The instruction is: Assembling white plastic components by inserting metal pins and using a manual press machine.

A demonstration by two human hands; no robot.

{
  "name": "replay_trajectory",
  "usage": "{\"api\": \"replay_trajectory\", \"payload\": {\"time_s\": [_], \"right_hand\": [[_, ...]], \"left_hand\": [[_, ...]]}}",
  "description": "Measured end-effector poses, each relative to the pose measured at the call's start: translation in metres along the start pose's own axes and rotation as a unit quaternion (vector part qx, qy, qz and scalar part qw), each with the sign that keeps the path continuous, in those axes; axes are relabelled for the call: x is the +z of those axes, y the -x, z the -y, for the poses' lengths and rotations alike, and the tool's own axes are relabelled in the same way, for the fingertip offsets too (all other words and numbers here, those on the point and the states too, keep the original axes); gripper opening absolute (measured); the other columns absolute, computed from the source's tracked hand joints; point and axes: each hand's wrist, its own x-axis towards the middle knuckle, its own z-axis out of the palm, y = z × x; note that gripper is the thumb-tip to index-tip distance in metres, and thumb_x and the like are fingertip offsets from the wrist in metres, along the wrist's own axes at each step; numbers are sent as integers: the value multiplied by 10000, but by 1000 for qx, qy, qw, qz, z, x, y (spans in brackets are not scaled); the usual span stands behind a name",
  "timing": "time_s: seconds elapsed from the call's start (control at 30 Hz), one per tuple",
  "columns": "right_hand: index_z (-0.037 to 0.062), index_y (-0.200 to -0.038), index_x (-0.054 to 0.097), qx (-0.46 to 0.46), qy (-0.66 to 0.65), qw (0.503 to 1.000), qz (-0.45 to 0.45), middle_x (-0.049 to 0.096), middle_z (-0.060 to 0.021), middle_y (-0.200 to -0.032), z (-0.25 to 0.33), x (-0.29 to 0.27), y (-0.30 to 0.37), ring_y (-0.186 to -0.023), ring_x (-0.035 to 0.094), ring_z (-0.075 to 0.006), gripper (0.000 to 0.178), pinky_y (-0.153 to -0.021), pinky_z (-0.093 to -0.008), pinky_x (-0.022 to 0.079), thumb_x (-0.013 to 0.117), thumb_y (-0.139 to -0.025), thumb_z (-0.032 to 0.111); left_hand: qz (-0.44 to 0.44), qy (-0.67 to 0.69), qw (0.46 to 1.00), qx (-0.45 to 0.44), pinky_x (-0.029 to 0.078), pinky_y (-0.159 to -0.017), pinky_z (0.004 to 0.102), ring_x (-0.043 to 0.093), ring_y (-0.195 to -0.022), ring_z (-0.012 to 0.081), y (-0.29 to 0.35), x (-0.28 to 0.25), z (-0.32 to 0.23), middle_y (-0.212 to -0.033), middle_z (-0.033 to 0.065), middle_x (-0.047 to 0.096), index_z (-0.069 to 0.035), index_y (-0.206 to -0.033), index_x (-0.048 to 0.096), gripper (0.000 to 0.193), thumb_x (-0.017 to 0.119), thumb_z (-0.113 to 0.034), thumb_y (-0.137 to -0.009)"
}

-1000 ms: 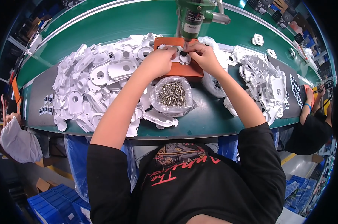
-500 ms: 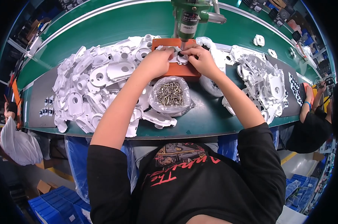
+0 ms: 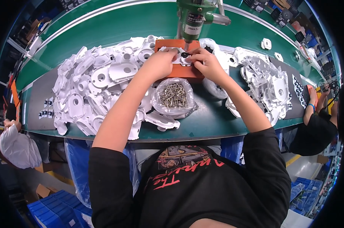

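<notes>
A white plastic housing part (image 3: 178, 60) lies on the orange base plate (image 3: 182, 72) beneath a green bench machine (image 3: 193, 22) with a vertical metal spindle. On the part sits a small black round piece (image 3: 185, 55), just under the spindle tip. My left hand (image 3: 162, 64) is closed on the part's left side, its fingertips partly hidden. From the right, my right hand (image 3: 208, 64) has its fingers bent together at the part's right edge, beside the black piece. Close in front of the plate stands a clear plastic bag of metal screws (image 3: 175, 95).
Piles of white housings lie left (image 3: 76, 105) and right (image 3: 281, 89). Another clear bag (image 3: 216, 90) is right of the plate. Small metal-and-black parts (image 3: 46, 113) rest on a dark mat. Behind runs a green conveyor belt (image 3: 122, 22). Co-workers (image 3: 318, 129) sit at both sides.
My right fingers have drawn back slightly from over the black piece, which now shows more fully. My left hand has stayed put. White parts on the belt have shifted a little rightward and nearer.
</notes>
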Motion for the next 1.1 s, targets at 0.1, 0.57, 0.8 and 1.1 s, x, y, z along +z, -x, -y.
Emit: {"api": "replay_trajectory", "payload": {"time_s": [0.1,0.57,0.8,1.1], "right_hand": [[47,-924,673,18,-12,1000,9,567,-117,-1055,2,-2,0,-943,570,-238,274,-838,-302,447,472,-742,6],[8,-838,584,143,-50,982,111,585,-61,-817,63,-43,39,-720,565,-125,89,-610,-246,442,535,-777,50],[4,-850,601,282,-31,869,406,607,-83,-640,65,-70,84,-518,546,-133,194,-498,-276,437,592,-808,194],[-30,-737,596,264,174,924,214,597,-184,-666,29,-80,90,-602,569,-316,231,-584,-366,448,594,-772,199]], "left_hand": [[2,-5,1000,-7,456,-752,428,583,-843,352,0,0,0,-892,189,599,-19,-904,526,193,425,18,-744],[-6,1,1000,1,465,-748,431,587,-829,355,0,3,5,-941,189,593,-7,-916,527,207,424,21,-739],[14,0,1000,-8,459,-743,430,586,-835,354,-1,1,2,-952,184,590,-25,-923,527,203,433,13,-746],[11,5,1000,-9,451,-758,427,576,-869,355,-1,1,-1,-969,176,585,-22,-921,522,189,437,4,-754]]}}
